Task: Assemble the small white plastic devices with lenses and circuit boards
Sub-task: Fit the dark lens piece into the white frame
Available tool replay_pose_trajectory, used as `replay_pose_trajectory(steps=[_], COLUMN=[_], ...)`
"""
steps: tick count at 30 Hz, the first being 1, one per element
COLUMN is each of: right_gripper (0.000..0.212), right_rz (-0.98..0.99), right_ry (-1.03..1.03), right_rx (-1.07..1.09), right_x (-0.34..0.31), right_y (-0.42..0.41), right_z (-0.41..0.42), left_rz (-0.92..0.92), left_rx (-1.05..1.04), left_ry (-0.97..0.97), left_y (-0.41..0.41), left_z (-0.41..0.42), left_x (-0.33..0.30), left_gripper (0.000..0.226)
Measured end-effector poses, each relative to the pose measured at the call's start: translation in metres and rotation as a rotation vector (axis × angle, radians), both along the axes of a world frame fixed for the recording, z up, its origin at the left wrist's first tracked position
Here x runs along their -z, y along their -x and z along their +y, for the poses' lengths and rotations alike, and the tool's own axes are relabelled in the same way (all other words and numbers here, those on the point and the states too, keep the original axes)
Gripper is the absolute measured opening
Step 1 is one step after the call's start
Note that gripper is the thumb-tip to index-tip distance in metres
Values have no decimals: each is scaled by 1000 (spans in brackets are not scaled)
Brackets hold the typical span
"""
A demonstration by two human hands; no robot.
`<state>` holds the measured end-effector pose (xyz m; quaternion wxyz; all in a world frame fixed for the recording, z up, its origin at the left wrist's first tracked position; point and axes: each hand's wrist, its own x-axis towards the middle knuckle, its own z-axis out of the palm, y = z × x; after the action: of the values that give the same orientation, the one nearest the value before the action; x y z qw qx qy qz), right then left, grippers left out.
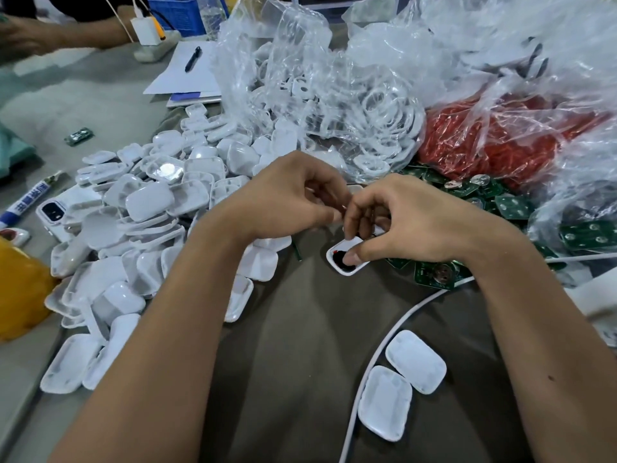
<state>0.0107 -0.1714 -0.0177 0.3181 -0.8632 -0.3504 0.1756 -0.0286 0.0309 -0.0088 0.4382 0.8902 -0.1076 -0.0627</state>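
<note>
My right hand [410,218] holds a small white plastic shell [347,260] with a dark part inside it; the thumb presses on that dark inside. My left hand [287,198] meets the right one just above the shell, fingers curled and pinching something small that I cannot make out. A big heap of white plastic shells [140,228] covers the table to the left. Green circuit boards [500,198] lie in a pile behind my right hand. Two closed white shells [400,382] lie near my right forearm.
Clear bags hold white rings [350,95] and red parts [500,138] at the back. A white cable [374,355] curves across the dark mat. A phone [53,215], a marker [30,198] and a yellow bag [16,289] sit left. Another person's arm [50,31] rests far left.
</note>
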Motion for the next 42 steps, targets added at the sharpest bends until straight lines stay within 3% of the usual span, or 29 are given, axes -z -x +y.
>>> replay_pose_trajectory(steps=[4,8,14,23,26,30,34,42], right_gripper=[30,35,37,37,33,26,24,26], right_rz=[-10,-52,-45,-54,-17,-114,-194,-259], right_ry=[21,74,111,112,29,-144,-176,-176], right_rx=[23,81,107,85,80,231,351,452], right_x=[1,0,-1,0,-4,-8,-5,2], right_y=[1,3,4,5,4,0,-5,-9], right_z=[2,3,5,3,-4,-13,-15,-14], left_rz=[250,309,280,222,205,227,212,-12], left_rx=[54,94,115,184,194,170,101,-13], left_ry=[30,0,-118,-124,-129,-105,-66,-141], left_y=[5,7,9,8,6,4,3,-1], left_z=[10,8,-1,-4,-4,-3,-3,-15], left_x=[-2,-3,-6,-7,-4,0,1,9], left_gripper=[26,25,28,21,23,25,12,9])
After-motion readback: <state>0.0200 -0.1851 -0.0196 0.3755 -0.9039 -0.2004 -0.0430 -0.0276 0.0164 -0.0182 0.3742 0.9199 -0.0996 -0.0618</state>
